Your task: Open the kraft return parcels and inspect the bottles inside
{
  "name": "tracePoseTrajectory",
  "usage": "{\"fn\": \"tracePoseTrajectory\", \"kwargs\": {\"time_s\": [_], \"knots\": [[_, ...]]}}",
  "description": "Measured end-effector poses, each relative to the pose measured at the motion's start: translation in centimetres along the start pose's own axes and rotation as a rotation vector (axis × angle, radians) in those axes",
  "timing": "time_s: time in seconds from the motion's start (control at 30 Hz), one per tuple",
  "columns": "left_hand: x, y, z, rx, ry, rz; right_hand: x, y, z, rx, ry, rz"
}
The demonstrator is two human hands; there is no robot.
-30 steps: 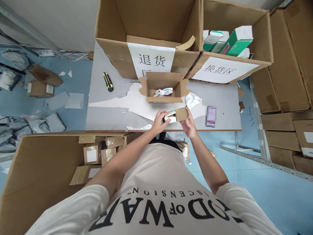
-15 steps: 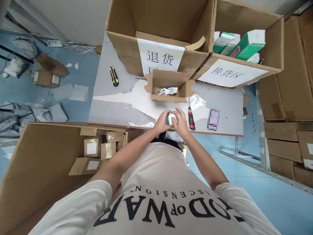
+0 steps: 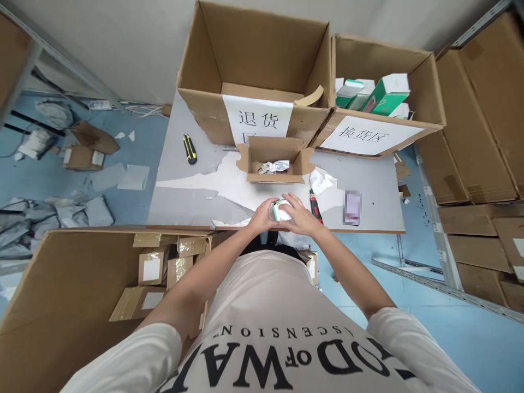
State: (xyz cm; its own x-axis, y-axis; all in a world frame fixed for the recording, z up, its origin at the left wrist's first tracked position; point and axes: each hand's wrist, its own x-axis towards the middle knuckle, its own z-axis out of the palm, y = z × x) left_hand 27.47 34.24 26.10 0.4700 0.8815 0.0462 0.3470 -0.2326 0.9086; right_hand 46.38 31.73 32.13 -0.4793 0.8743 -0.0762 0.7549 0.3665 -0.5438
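Pale grey worktop (image 3: 379, 191) is partly covered by torn white sheeting (image 3: 233, 183), with a blue floor (image 3: 356, 262) seen beyond its edges. Near the front edge, a small white-and-green cardboard carton (image 3: 282, 210) is held between both hands; whether any of its weight is borne by the worktop cannot be told. Its left end is gripped by the curled fingers of the left hand (image 3: 263, 216), while its top and right side are covered by the bent fingers of the right hand (image 3: 302, 214). Just beside the right wrist, a red-and-black utility knife (image 3: 314, 206) is seen; its blade cannot be made out, so a cut could be caused by a careless sweep of that wrist if the blade is exposed. Behind the hands, a small flapped brown cardboard box (image 3: 268, 145) is placed, with crumpled whitish wrapping (image 3: 274, 167) inside. If the carton were squeezed too hard, its thin walls might be creased; if either grip were loosened so close to the edge, it could be dropped to the floor
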Motion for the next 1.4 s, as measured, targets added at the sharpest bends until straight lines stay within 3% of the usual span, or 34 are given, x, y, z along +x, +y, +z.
{"fn": "tracePoseTrajectory", "kwargs": {"time_s": [0.1,0.27,0.43,0.6,0.73,0.93,1.03,1.13,1.23,1.33,1.4], "knots": [[0.1,0.0,-0.2,-0.026,-0.048,0.01,-0.1,2.0,-1.6,-0.064,-0.106,-0.142],[0.3,0.1,-0.8,0.033,-0.05,-0.004,1.4,3.1,-2.0,-0.155,-0.122,-0.225],[0.4,-0.6,-2.4,0.072,-0.011,-0.051,2.3,3.3,-2.9,-0.15,-0.03,-0.157],[1.4,-1.0,-2.5,0.0,0.059,-0.193,1.9,4.2,-6.2,-0.099,0.072,-0.079],[1.5,-1.4,-2.6,-0.041,0.073,-0.242,-1.2,5.5,-11.9,-0.06,0.329,-0.102],[-0.2,-2.7,-2.7,-0.035,0.063,-0.392,-8.8,9.7,-25.8,-0.122,0.89,0.06],[-0.9,-2.8,-2.2,-0.018,-0.01,-0.395,-10.4,13.2,-31.7,-0.128,1.125,0.13],[-1.2,-2.7,-2.0,-0.001,-0.055,-0.4,-9.3,17.8,-36.5,-0.195,1.227,0.25],[-1.6,-3.1,-2.2,0.02,-0.03,-0.462,-6.1,23.0,-40.4,-0.314,1.245,0.515],[-2.9,-3.9,-2.5,0.067,-0.025,-0.54,-1.9,28.1,-42.9,-0.367,1.266,0.692],[-4.5,-4.7,-2.6,0.098,-0.003,-0.576,0.9,31.1,-43.4,-0.351,1.307,0.774]]}}
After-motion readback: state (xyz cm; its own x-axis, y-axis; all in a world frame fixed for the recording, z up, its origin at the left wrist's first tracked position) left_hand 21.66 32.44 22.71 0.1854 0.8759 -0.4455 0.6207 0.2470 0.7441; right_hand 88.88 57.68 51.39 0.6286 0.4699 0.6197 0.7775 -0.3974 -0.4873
